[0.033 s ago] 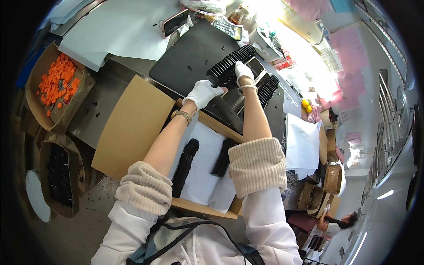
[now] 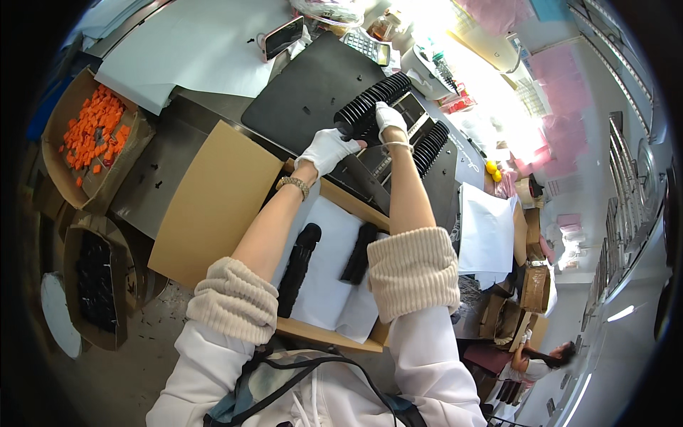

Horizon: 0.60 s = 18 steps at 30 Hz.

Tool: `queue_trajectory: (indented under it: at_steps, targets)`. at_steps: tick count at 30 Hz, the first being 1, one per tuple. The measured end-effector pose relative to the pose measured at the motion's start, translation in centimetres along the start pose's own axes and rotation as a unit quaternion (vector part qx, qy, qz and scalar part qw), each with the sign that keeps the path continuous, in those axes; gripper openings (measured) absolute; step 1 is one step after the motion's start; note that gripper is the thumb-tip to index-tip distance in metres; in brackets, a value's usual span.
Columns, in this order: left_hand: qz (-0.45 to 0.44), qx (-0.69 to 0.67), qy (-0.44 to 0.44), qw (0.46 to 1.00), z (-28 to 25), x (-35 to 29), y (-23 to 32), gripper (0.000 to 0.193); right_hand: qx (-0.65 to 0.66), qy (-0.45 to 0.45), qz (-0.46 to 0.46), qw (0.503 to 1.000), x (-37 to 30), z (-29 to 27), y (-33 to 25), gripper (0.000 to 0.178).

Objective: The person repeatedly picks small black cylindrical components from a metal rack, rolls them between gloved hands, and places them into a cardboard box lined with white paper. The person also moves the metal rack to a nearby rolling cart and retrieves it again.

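Observation:
A row of black ribbed pieces, packed closely side by side, lies on a dark metal frame. My left hand, in a white glove with bare fingertips, is closed round the row's near end. My right hand, also white-gloved, grips the row's right side with curled fingers, partly hidden. A second black ribbed row sits on the frame to the right. Below my wrists, an open cardboard box lined with white paper holds a long black stack and a shorter black stack.
Left of the table stand a carton of orange pieces and a carton of black pieces. A phone, a calculator and a grey bin stand at the back. White sheets lie right; another person works far right.
My right hand and forearm have shifted slightly left and down along the ribbed row. My left hand stays at the near end.

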<state>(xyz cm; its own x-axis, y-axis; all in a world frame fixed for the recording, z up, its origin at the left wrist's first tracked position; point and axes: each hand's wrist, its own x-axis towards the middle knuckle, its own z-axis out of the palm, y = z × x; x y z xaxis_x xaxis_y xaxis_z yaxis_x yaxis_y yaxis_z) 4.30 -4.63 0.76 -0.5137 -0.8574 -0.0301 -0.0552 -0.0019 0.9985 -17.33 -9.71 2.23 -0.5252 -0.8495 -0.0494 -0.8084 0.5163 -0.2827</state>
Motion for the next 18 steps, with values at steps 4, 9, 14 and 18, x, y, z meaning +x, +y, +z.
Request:
queue_trajectory:
  at_steps: [4, 9, 14, 18]
  targets:
    - [0.023, -0.026, -0.023, 0.999, -0.3, -0.1, -0.1, 0.037, 0.038, -0.046, -0.044, 0.997, -4.3, -0.1, -0.9, 0.053]
    - [-0.065, -0.103, -0.131, 0.984, -1.6, -0.1, 0.0, 0.027, -0.171, -0.195, -0.322, 0.911, -8.8, -4.7, -2.8, 0.071]
    - [-0.045, -0.121, -0.149, 0.98, -2.1, -0.4, 0.0, 0.03, 0.305, -0.374, 0.077, 0.873, -11.4, -7.6, -4.3, 0.02]
    - [-0.046, -0.09, -0.17, 0.98, -1.9, -0.2, -0.7, 0.034, 0.256, -0.321, -0.02, 0.912, -12.3, -7.0, -4.3, 0.018]
